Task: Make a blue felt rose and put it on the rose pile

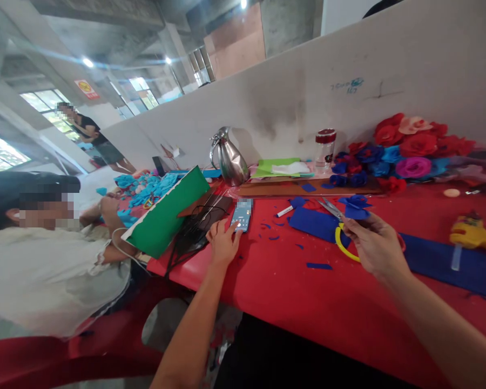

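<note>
My left hand (223, 241) rests on the red table (291, 292), its fingers touching the near edge of a smartphone (242, 215) that lies flat with its screen lit. My right hand (373, 244) grips the yellow-handled scissors (337, 224), whose blades point away over a sheet of blue felt (314, 222). Just beyond the blades sits a small blue felt flower (354, 204). Small blue felt scraps (318, 265) lie scattered on the table between my hands.
A steel jug (229, 158), a red-lidded jar (325, 148), a white marker (284, 211) and a pile of red, blue and pink felt flowers (409, 146) stand by the white partition. A yellow glue gun (472, 233) lies right. A person in white (52, 270) sits left behind a green sheet (168, 213).
</note>
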{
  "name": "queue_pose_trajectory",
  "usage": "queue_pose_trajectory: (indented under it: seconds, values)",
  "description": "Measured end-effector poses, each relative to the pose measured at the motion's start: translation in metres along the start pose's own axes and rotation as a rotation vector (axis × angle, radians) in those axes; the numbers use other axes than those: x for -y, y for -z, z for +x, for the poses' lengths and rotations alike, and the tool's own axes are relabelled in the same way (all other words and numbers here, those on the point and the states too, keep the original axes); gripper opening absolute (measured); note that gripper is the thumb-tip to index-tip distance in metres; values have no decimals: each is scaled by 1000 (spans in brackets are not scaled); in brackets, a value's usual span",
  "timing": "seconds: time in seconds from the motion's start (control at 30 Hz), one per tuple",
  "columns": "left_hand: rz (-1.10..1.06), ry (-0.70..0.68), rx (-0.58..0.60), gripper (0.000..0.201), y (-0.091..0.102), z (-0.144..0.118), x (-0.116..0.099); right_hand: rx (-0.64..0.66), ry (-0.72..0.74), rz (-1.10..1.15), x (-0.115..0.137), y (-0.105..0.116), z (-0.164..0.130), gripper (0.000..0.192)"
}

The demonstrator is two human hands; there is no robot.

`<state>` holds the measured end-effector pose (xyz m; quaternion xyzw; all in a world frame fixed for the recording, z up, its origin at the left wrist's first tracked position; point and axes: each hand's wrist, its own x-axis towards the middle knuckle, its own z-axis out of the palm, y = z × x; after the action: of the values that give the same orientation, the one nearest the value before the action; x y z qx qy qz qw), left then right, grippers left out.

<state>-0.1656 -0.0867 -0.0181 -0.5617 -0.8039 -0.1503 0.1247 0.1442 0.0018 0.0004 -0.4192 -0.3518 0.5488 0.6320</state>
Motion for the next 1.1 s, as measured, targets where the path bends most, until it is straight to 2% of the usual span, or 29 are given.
queue_pose_trajectory:
  seconds: [0.3,0.43,0.57,0.67,0.8,0.9,1.0,1.1]
  values:
    - [34,-25,26,38,1,-1,-2,36,19,-35,0,0,-2,26]
    - [-21,42,-54,41,1,0,-1,25,11,-8,1,0,-3,29]
    - [-141,161,-179,29,4,3,-2,44,7,-8,-1,1,-2,28]
    - [-252,97,-194,19,7,4,-11,56,24,-21,-4,2,-1,26]
    - [-538,31,-139,18,0,3,-47,77,39,-56,-6,0,-2,27]
    - [-848,31,26,17,-13,4,-91,116,27,-101,-4,-5,-6,30]
    - [-1169,37,153,16,-22,6,-137,215,70,-172,-3,-9,-10,28]
    - [-1488,17,302,16,-22,8,-166,304,133,-255,-7,-11,-11,26]
